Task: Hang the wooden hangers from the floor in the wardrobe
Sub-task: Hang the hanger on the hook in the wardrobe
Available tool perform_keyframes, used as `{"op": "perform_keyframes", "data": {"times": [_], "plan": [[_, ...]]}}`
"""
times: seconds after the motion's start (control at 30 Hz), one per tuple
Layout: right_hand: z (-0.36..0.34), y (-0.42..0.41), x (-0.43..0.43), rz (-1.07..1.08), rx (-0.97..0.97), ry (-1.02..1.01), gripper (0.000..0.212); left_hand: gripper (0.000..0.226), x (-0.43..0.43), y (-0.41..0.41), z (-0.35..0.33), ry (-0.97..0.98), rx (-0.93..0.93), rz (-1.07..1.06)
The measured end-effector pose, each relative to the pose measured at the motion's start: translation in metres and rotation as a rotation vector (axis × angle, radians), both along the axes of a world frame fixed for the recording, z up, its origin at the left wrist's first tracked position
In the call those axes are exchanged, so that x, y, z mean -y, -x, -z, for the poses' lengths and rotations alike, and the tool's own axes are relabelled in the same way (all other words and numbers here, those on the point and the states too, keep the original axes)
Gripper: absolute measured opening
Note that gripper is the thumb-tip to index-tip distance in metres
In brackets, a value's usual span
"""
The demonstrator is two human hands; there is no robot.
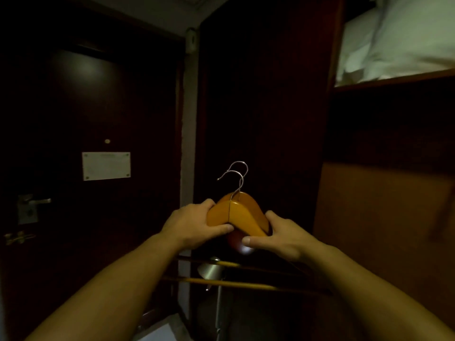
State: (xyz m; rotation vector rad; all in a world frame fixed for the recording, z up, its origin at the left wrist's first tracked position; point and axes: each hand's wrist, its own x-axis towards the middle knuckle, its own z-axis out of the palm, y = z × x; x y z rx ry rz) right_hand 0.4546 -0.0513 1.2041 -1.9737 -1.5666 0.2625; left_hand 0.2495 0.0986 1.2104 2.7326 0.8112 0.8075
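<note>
Two wooden hangers (240,216) are stacked together in front of me, their metal hooks (235,177) pointing up. My left hand (194,225) grips their left shoulder and my right hand (278,236) grips their right shoulder. The lower bars of the hangers (221,283) run across below my wrists. The open wardrobe (384,193) stands to the right, dark inside; no rail shows in the gloom.
A dark door (98,119) with a white notice (106,166) and a metal handle (37,201) fills the left. White bedding (398,40) lies on the wardrobe's top shelf. A dark wardrobe panel (261,94) stands straight ahead. A metal fitting (211,269) hangs low in the middle.
</note>
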Motion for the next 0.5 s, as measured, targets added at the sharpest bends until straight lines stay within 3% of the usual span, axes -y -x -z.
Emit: {"op": "perform_keyframes", "data": {"times": [0.3,0.5], "plan": [[-0.036,-0.084,0.151,0.288,0.065,0.010,0.082,0.060,0.102,-0.137,-0.036,-0.101,0.021,0.241],[-0.059,-0.149,0.241,0.490,0.107,0.024,0.099,0.060,0.169,-0.244,-0.053,-0.117,0.047,0.360]]}}
